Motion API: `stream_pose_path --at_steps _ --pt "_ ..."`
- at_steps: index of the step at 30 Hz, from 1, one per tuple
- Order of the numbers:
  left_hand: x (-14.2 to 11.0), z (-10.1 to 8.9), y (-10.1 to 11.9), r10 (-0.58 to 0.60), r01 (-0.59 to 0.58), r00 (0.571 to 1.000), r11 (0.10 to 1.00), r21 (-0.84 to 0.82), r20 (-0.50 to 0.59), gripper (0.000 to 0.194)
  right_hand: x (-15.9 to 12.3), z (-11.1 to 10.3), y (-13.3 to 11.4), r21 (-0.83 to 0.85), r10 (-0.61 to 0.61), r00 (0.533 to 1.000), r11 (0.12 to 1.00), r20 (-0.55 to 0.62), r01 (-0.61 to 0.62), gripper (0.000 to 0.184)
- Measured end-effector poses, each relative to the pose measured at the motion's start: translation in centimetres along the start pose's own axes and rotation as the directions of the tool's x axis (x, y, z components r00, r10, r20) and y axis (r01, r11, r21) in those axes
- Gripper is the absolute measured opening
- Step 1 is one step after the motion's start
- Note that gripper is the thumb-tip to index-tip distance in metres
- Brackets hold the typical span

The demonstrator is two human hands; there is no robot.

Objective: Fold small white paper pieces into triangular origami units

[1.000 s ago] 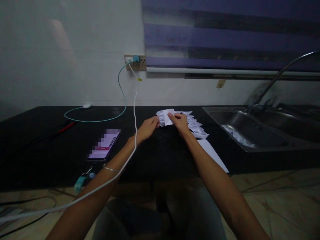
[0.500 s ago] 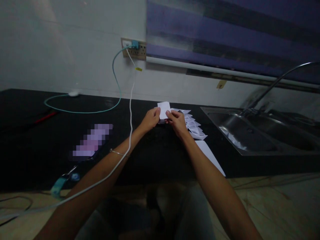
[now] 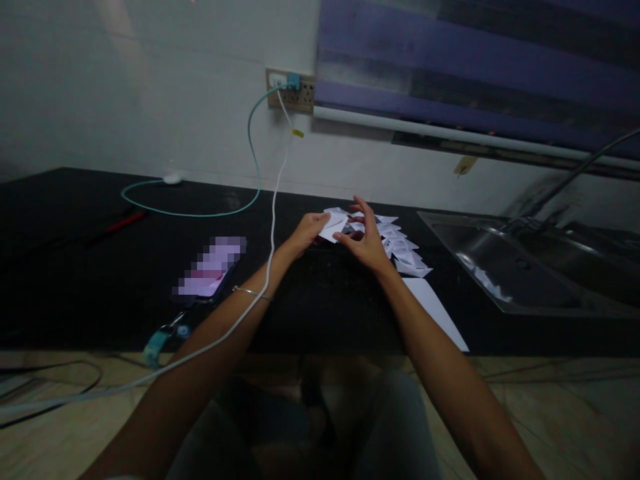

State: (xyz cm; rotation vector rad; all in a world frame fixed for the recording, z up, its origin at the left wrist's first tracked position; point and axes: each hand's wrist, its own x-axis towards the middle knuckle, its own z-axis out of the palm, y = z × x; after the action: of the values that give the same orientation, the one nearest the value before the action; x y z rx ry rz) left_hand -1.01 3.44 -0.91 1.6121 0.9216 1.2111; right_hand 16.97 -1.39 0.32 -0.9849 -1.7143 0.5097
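A small folded piece of white paper (image 3: pixel 333 227) is pinched at its left edge by my left hand (image 3: pixel 306 235), just above the black counter. My right hand (image 3: pixel 369 243) is at the paper's right side with fingers raised and spread. Its thumb tip is by the paper's lower right corner; whether it touches I cannot tell. Beyond my right hand lies a row of several folded white paper pieces (image 3: pixel 404 245), partly hidden by that hand. Nearer me, a flat white sheet (image 3: pixel 434 312) lies beside my right forearm.
A phone (image 3: pixel 216 267) with a strap lies left of my left forearm. A white cable (image 3: pixel 273 230) hangs across that forearm from the wall socket (image 3: pixel 300 97). A teal cable (image 3: pixel 200 215) loops on the black counter (image 3: pixel 320 313). The metal sink (image 3: pixel 493 263) is at right.
My right hand has opened and lifted its fingers off the paper. The paper has turned and tilted in my left hand. The whole view has shifted slightly left.
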Motion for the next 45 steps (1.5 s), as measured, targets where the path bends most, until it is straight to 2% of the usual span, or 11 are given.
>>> stream_pose_path --at_steps 3,6,11,15,19,22,27,32,36,38,45 --pt "0.0 -0.7 -0.2 -0.002 -0.003 0.998 0.998 0.068 0.069 0.048 0.0 -0.3 -0.4 -0.018 -0.075 0.992 0.997 0.105 0.077 0.059" --pt "0.1 -0.9 0.0 0.009 -0.024 0.995 0.989 0.149 0.1 0.054 0.2 -0.2 -0.3 0.126 -0.014 0.987 0.992 0.158 -0.006 0.037" --pt "-0.2 -0.3 0.9 0.002 -0.026 0.994 0.976 0.218 0.112 0.063 0.4 0.1 0.8 0.353 0.219 0.969 0.903 0.115 -0.246 0.049" --pt "-0.9 -0.2 2.1 -0.013 -0.017 0.972 0.992 0.124 0.236 0.057 0.5 0.2 1.1 0.504 0.341 0.929 0.783 0.143 -0.365 0.052" --pt "-1.6 -0.5 3.0 -0.017 0.024 0.923 1.0 -0.012 0.385 0.043 0.7 -0.1 0.8 0.574 0.439 0.894 0.71 0.092 -0.408 0.055" --pt "-1.6 -0.3 2.9 -0.016 0.044 0.935 0.996 -0.072 0.353 0.038 0.7 -0.2 0.5 0.59 0.465 0.883 0.695 0.068 -0.412 0.056" --pt "-1.2 0.0 2.4 -0.084 0.104 0.965 0.992 -0.068 0.249 0.032 0.4 0.0 0.0 0.465 0.351 0.919 0.792 0.181 -0.395 0.05" --pt "-1.6 -0.8 2.3 -0.068 0.073 0.989 0.997 -0.039 0.128 0.031 0.1 0.0 -0.1 0.141 0.088 0.996 0.986 -0.007 -0.086 0.083" --pt "-1.5 -1.0 2.0 0.016 -0.017 0.996 1.0 0.015 0.093 0.025 0.0 -0.2 -0.1 -0.076 -0.177 0.983 0.981 0.057 0.181 0.039" --pt "-1.1 -0.8 1.8 0.039 -0.046 0.992 0.997 0.059 0.117 0.028 0.0 -0.2 0.1 -0.077 -0.165 0.983 0.982 0.08 0.171 0.025" --pt "-1.7 -0.4 2.6 0.242 -0.255 0.967 0.934 0.25 0.08 0.026 0.4 -0.7 0.3 0.078 0.052 0.998 0.996 -0.017 -0.051 0.035"
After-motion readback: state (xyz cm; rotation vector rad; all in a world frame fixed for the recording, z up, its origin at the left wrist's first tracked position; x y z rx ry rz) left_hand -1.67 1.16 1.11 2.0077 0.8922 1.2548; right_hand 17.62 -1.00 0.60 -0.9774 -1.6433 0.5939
